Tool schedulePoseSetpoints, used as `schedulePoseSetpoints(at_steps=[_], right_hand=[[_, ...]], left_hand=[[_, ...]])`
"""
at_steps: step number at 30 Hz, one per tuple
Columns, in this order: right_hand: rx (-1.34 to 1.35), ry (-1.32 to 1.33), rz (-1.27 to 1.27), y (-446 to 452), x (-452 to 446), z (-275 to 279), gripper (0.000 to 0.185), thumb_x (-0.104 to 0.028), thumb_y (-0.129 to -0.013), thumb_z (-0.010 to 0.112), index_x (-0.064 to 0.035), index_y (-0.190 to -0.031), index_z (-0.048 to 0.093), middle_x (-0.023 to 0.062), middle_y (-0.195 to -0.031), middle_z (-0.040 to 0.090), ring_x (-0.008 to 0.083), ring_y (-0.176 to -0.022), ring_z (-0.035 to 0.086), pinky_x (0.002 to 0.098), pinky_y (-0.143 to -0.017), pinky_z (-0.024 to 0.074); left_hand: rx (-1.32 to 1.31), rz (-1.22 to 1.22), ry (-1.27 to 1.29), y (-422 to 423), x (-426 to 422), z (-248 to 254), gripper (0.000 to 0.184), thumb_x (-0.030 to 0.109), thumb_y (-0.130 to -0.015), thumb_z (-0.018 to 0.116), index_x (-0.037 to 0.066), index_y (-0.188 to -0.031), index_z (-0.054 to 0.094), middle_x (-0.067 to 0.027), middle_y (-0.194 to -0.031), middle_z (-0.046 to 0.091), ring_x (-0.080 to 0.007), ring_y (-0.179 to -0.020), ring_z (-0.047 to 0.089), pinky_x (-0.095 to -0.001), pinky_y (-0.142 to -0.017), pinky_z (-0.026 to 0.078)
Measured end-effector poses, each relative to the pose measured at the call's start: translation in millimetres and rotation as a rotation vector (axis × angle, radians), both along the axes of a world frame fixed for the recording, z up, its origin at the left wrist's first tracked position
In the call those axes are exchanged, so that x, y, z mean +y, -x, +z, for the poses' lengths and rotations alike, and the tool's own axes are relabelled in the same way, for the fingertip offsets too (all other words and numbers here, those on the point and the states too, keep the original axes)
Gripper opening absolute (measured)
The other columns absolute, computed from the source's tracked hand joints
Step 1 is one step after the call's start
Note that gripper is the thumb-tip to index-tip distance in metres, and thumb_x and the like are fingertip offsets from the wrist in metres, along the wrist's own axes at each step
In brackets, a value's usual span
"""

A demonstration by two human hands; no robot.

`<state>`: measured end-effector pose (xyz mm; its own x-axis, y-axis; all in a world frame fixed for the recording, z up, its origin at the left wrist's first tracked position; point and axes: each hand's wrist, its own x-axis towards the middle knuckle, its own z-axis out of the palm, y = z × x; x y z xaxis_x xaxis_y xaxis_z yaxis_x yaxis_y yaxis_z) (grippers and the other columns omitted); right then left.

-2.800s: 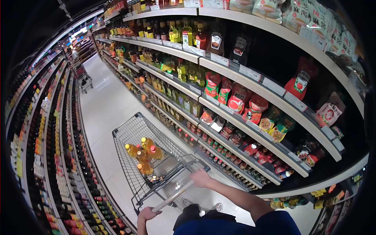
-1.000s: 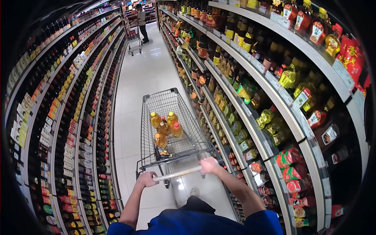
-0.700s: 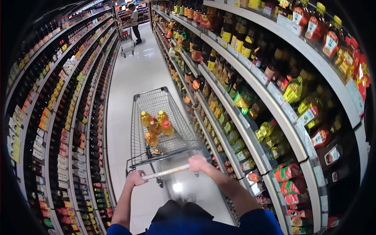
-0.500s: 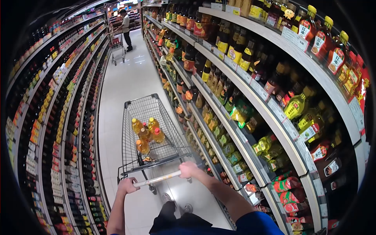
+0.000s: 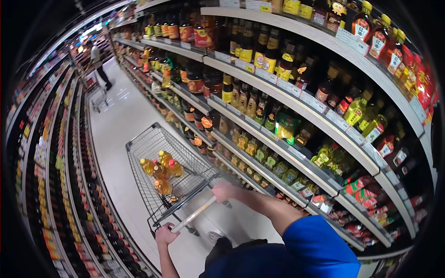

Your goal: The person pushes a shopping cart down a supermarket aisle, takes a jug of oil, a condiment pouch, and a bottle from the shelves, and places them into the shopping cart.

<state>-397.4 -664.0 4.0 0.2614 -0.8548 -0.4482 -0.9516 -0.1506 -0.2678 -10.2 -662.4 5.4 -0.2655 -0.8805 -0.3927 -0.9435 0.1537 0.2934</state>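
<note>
A wire shopping cart (image 5: 139, 153) stands in the aisle in front of me, angled up and to the left. My left hand (image 5: 166, 235) is closed round the lower left end of its pale handle bar (image 5: 198, 214). Round the bar's upper right end, close to the right-hand shelves, my right hand (image 5: 223, 191) is closed too. Inside the basket, several bottles of yellow oil (image 5: 163, 186) stand grouped together, with yellow, red and orange caps.
Shelves of bottles and packets (image 5: 278, 83) line the right side. More packed shelves (image 5: 60, 185) run along the left. Farther up the tiled aisle (image 5: 109, 125), a person (image 5: 98, 65) stands beside another cart (image 5: 96, 96).
In the last half second the view has swung right, so the cart, hands and distant person sit farther left and tilted. Both hands have stayed on the bar.
</note>
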Motion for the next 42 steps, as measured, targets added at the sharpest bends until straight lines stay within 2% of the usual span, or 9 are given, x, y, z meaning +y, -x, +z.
schedulePoseSetpoints(at_steps=[14, 17, 21, 27, 28, 34, 37, 39, 42], right_hand=[[0.090, -0.039, -0.008, -34.7, -142.8, 6.6, 0.036, -0.036, -0.074, 0.069, -0.0077, -0.094, 0.074, 0.0151, -0.098, 0.072, 0.0340, -0.094, 0.069, 0.0452, -0.080, 0.0563], [0.076, 0.076, 0.051, -31.2, -171.2, -6.2, 0.033, -0.036, -0.072, 0.068, -0.0086, -0.089, 0.075, 0.0155, -0.087, 0.072, 0.0358, -0.085, 0.069, 0.0470, -0.072, 0.0552], [0.072, 0.108, 0.086, -30.8, -207.8, -8.8, 0.029, -0.034, -0.073, 0.066, -0.0100, -0.088, 0.075, 0.0155, -0.084, 0.071, 0.0361, -0.084, 0.069, 0.0470, -0.071, 0.0551], [0.015, 0.040, 0.038, -34.6, -260.6, 0.8, 0.029, -0.030, -0.072, 0.066, -0.0100, -0.092, 0.074, 0.0129, -0.092, 0.073, 0.0332, -0.088, 0.071, 0.0458, -0.073, 0.0574], [0.000, 0.025, 0.001, -34.9, -266.6, 3.6, 0.029, -0.029, -0.071, 0.066, -0.0103, -0.092, 0.074, 0.0127, -0.092, 0.073, 0.0330, -0.088, 0.071, 0.0458, -0.073, 0.0575], [-0.072, 0.151, 0.056, -34.7, -316.9, -10.6, 0.024, -0.025, -0.067, 0.068, -0.0133, -0.088, 0.074, 0.0116, -0.088, 0.072, 0.0335, -0.087, 0.071, 0.0466, -0.073, 0.0575], [-0.128, 0.252, 0.055, -31.5, -337.3, -20.5, 0.016, -0.024, -0.065, 0.069, -0.0130, -0.076, 0.072, 0.0101, -0.077, 0.070, 0.0333, -0.079, 0.070, 0.0476, -0.066, 0.0560], [-0.136, 0.278, 0.073, -33.9, -354.0, -23.0, 0.016, -0.022, -0.064, 0.068, -0.0125, -0.076, 0.072, 0.0101, -0.075, 0.070, 0.0336, -0.077, 0.070, 0.0476, -0.066, 0.0561], [-0.160, 0.316, 0.062, -40.0, -377.7, -33.3, 0.017, -0.020, -0.061, 0.070, -0.0113, -0.075, 0.072, 0.0110, -0.076, 0.070, 0.0339, -0.077, 0.070, 0.0470, -0.065, 0.0563]], left_hand=[[0.012, 0.003, -0.058, -32.4, -146.9, 2.5, 0.054, 0.046, -0.059, 0.077, 0.022, -0.107, 0.072, -0.0065, -0.094, 0.074, -0.0273, -0.093, 0.071, -0.0392, -0.085, 0.056], [0.011, 0.000, -0.061, -32.8, -174.3, 0.3, 0.055, 0.047, -0.059, 0.076, 0.023, -0.108, 0.072, -0.0069, -0.097, 0.073, -0.0272, -0.094, 0.070, -0.0392, -0.086, 0.055], [-0.007, 0.011, -0.068, -36.2, -210.4, 0.8, 0.056, 0.048, -0.059, 0.077, 0.024, -0.109, 0.072, -0.0071, -0.100, 0.073, -0.0275, -0.096, 0.070, -0.0388, -0.087, 0.055], [-0.002, 0.027, -0.111, -37.8, -261.4, 2.7, 0.058, 0.047, -0.058, 0.079, 0.023, -0.110, 0.072, -0.0095, -0.107, 0.072, -0.0285, -0.101, 0.069, -0.0385, -0.090, 0.054], [-0.016, 0.041, -0.159, -39.9, -273.5, -2.2, 0.064, 0.047, -0.057, 0.081, 0.020, -0.114, 0.072, -0.0114, -0.112, 0.071, -0.0286, -0.103, 0.068, -0.0385, -0.093, 0.052], [0.089, -0.046, -0.404, -72.8, -349.2, -66.0, 0.060, 0.044, -0.063, 0.084, 0.012, -0.113, 0.073, -0.0153, -0.103, 0.073, -0.0295, -0.099, 0.069, -0.0374, -0.091, 0.052], [0.041, -0.035, -0.330, -52.5, -359.1, -27.1, 0.048, 0.037, -0.069, 0.082, 0.009, -0.108, 0.074, -0.0162, -0.095, 0.074, -0.0307, -0.093, 0.071, -0.0368, -0.086, 0.053], [-0.055, -0.166, -0.346, -41.2, -369.0, -2.4, 0.083, 0.039, -0.080, 0.076, -0.008, -0.141, 0.045, -0.0281, -0.130, 0.060, -0.0398, -0.120, 0.058, -0.0440, -0.103, 0.045], [0.081, -0.088, -0.201, -53.3, -386.6, -17.2, 0.071, 0.036, -0.076, 0.080, -0.008, -0.127, 0.056, -0.0284, -0.118, 0.065, -0.0362, -0.112, 0.062, -0.0426, -0.097, 0.048]])
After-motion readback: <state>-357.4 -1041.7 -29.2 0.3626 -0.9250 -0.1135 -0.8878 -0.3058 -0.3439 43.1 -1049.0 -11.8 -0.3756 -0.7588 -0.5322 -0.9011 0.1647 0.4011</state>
